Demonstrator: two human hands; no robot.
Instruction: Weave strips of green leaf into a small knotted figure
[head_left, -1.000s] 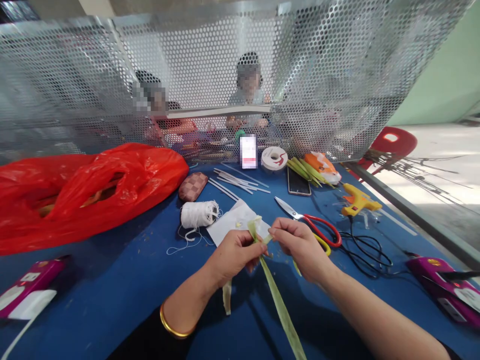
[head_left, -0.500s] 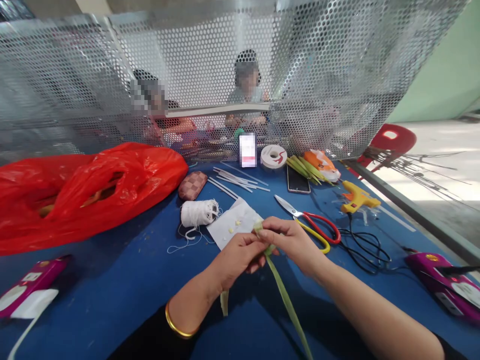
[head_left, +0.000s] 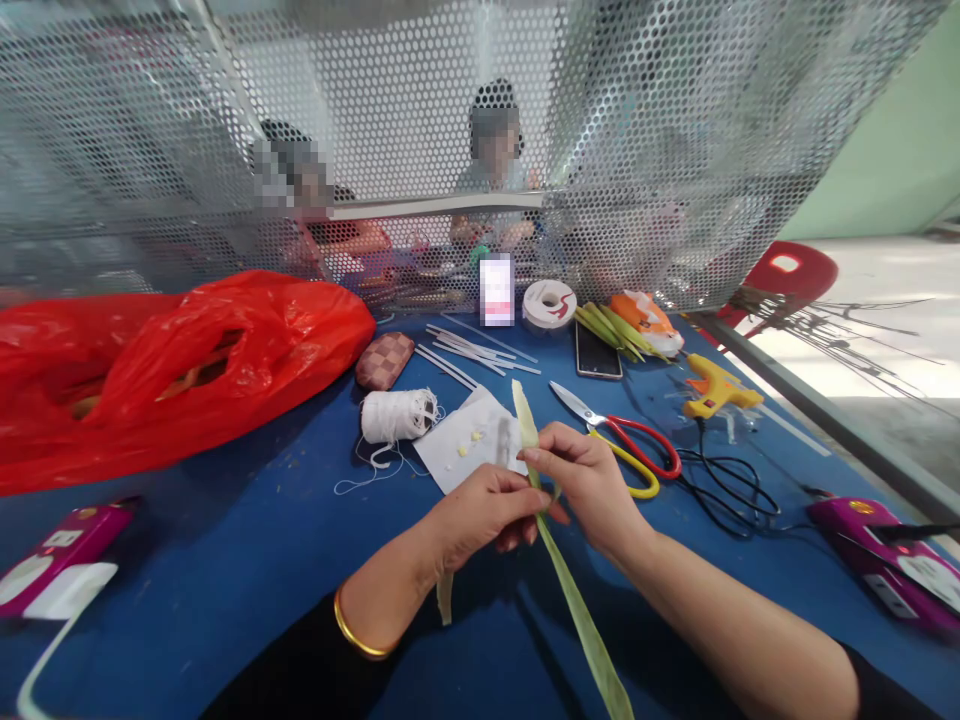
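Two hands, one strip: on my feed the left hand [head_left: 491, 505] and right hand [head_left: 589, 480] meet at the pale green strip [head_left: 576, 600], beside the near right edge of the white paper [head_left: 441, 452].
Left fingers: closed on the strip, thumb on top; what they cover is hidden from me.
Right fingers: thumb and forefinger pinch the strip below its upward-pointing end.
Long tail: slants down between the forearms toward the bottom of my view, held by neither hand.
Progress: I judge the handling under way, not finished; the long tail looks unworked, and how much is formed behind the fingers I can't tell.
Short pale piece [head_left: 445, 597]: hangs by the left wrist; whether it joins the strip, I can't tell.
Scissors [head_left: 592, 419]: lie untouched, handles just beside the right hand, so I'd be careful swinging that way.
Glue gun [head_left: 716, 388]: farther right, unheld.
Thread spool [head_left: 397, 415]: sits by the paper's left side.
Room: widest, I judge, on the blue table [head_left: 247, 560] left of the left forearm; the perforated panel [head_left: 412, 80] bounds the far side.
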